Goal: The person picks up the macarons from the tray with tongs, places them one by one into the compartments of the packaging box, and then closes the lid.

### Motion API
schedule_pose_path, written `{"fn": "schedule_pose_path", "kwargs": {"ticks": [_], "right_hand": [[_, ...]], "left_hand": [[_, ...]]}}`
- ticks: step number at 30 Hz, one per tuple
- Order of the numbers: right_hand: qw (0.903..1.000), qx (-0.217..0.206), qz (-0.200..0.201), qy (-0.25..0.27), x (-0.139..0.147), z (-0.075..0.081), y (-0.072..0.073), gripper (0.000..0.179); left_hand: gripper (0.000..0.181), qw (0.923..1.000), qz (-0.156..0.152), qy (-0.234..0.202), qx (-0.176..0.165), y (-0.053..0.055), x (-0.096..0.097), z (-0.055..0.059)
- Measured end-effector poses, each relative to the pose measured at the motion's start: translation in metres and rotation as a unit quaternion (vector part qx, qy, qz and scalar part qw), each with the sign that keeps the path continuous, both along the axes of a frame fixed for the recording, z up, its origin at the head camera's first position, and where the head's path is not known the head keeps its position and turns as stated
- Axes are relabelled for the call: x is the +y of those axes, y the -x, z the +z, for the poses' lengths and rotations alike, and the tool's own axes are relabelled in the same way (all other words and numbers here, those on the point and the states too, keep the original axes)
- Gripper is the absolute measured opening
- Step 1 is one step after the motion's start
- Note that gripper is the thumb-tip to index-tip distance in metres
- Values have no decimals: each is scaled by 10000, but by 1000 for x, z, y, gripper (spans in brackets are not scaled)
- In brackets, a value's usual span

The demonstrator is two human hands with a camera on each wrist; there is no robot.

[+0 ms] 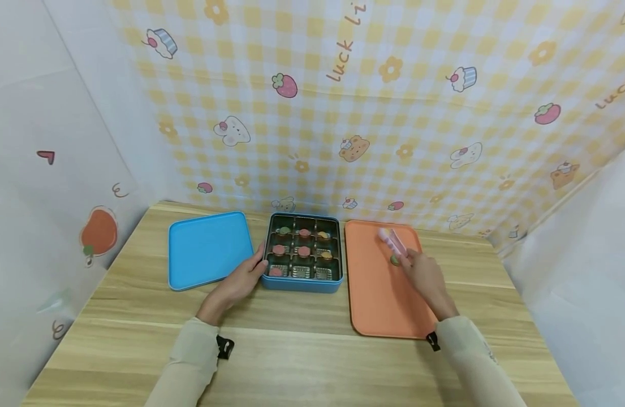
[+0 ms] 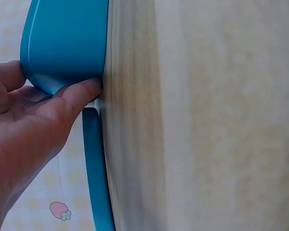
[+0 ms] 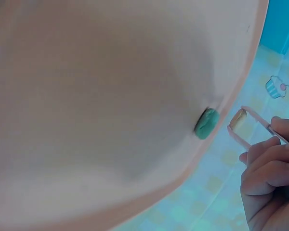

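Observation:
My left hand (image 1: pixel 243 277) holds the left side of a blue tin box (image 1: pixel 302 284), its thumb near the rim at the front corner. Inside, a divided insert carries round cookie-like pieces: green, pink and yellow at the back, pink and yellow in the middle, and one pink piece (image 1: pixel 275 272) front left. My right hand (image 1: pixel 426 277) grips pink tongs (image 1: pixel 393 243) above the orange tray (image 1: pixel 373 305). Between the tong tips is a yellowish piece (image 3: pixel 238 119), clear of the tray. A green piece (image 3: pixel 207 123) lies on the tray, below the tongs.
To the left of the box lies a flat blue lid (image 1: pixel 210 249) on the wooden table (image 1: pixel 292 362). The orange tray is close to the box's right side. A patterned cloth (image 1: pixel 312 141) hangs behind the table, and pale sheets stand at both sides.

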State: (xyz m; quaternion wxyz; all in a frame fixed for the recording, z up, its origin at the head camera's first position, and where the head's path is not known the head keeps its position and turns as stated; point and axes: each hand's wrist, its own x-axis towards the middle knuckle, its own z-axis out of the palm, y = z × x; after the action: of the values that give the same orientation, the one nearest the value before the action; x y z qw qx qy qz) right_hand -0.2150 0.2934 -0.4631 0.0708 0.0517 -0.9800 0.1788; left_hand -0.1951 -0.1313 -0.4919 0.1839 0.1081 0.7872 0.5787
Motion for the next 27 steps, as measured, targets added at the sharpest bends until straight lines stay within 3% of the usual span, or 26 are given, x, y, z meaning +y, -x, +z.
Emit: {"fn": "schedule_pose_path", "kwargs": {"ticks": [10,27], "right_hand": [[9997,-1,82,230,-16,5,-8,24],[9975,271,613,225,-35,13,-20,23]], "left_hand": [[59,9999,-18,99,-5,0,0,2],[58,9999,40,7,-152,1,1,0]]}}
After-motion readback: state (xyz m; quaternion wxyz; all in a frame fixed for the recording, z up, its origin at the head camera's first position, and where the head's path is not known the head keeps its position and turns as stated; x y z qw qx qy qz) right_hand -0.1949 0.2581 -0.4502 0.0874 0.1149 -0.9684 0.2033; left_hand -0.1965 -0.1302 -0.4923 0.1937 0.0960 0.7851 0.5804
